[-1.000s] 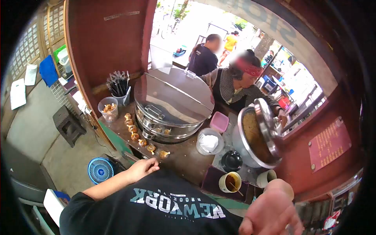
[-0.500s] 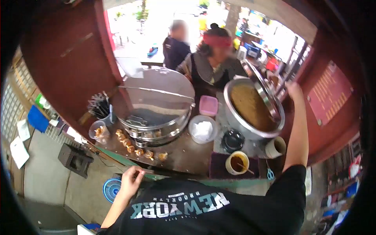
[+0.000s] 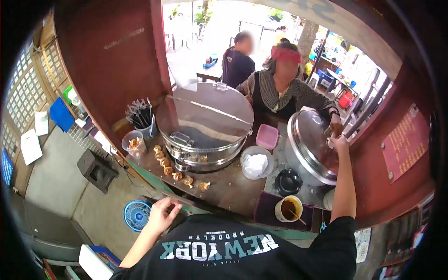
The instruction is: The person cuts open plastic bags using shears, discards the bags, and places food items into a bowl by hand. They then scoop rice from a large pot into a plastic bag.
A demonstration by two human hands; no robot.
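Note:
My right hand (image 3: 339,140) reaches out to the far rim of the domed steel pot lid (image 3: 310,142) and grips it. The lid lies down over the big steel pot (image 3: 308,179) at the right of the counter. A hand of the person with the red headband (image 3: 334,126) is at the same rim, just beyond mine. My left hand (image 3: 161,213) rests on the near edge of the brown counter (image 3: 224,186), fingers loosely spread and holding nothing.
A large round steamer (image 3: 205,123) with a half-open lid fills the counter's middle. Skewered snacks (image 3: 179,173) line its front. A pink box (image 3: 267,136), a clear tub (image 3: 255,164), a black bowl (image 3: 288,181) and a sauce cup (image 3: 288,209) stand nearby. A blue fan (image 3: 136,215) lies on the floor.
The pot lid stood tilted open, showing brown contents; it has come down over the pot with my right hand on it. My left hand stayed at the counter edge.

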